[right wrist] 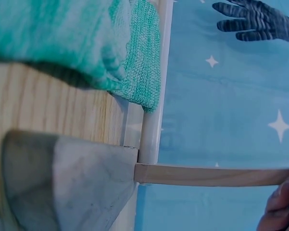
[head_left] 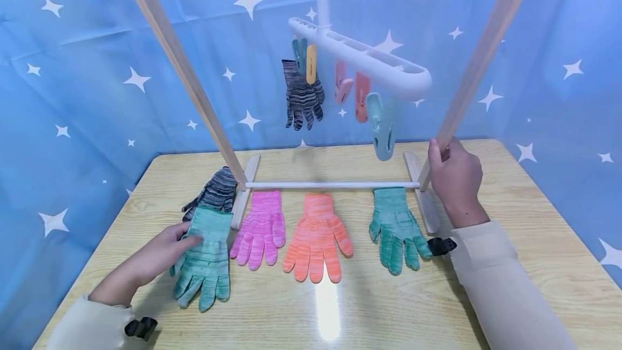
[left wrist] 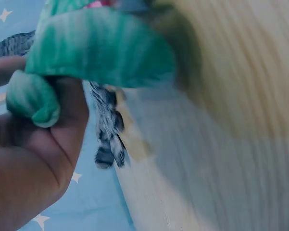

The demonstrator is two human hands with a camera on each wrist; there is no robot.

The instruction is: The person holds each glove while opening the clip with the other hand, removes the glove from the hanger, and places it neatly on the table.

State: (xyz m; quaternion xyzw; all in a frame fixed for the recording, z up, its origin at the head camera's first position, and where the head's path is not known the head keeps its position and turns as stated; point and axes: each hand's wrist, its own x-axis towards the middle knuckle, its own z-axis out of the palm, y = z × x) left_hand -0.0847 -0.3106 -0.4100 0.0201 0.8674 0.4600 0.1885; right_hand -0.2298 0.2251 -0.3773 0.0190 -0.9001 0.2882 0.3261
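Note:
My left hand point(head_left: 162, 253) pinches a green knit glove point(head_left: 206, 258) near its cuff, thumb on top and fingers behind. In the left wrist view the glove's fingers point(left wrist: 101, 48) droop across my palm. A grey-black striped glove point(head_left: 216, 190) lies just behind it, partly covered. My right hand point(head_left: 457, 180) grips the right wooden post point(head_left: 478, 64) of a rack low down. Between the hands, a pink glove point(head_left: 262, 228), an orange glove point(head_left: 318, 239) and a second green glove point(head_left: 396, 228) lie on the table, fingers toward me.
A white hanger point(head_left: 359, 58) hangs overhead with several clips, among them a blue clip point(head_left: 381, 126). Another striped glove point(head_left: 303, 93) hangs from its far end. The rack's left post point(head_left: 182, 72) and low white bar point(head_left: 330, 184) stand behind the gloves. Star-patterned cloth point(head_left: 82, 96) surrounds the table point(head_left: 272, 323).

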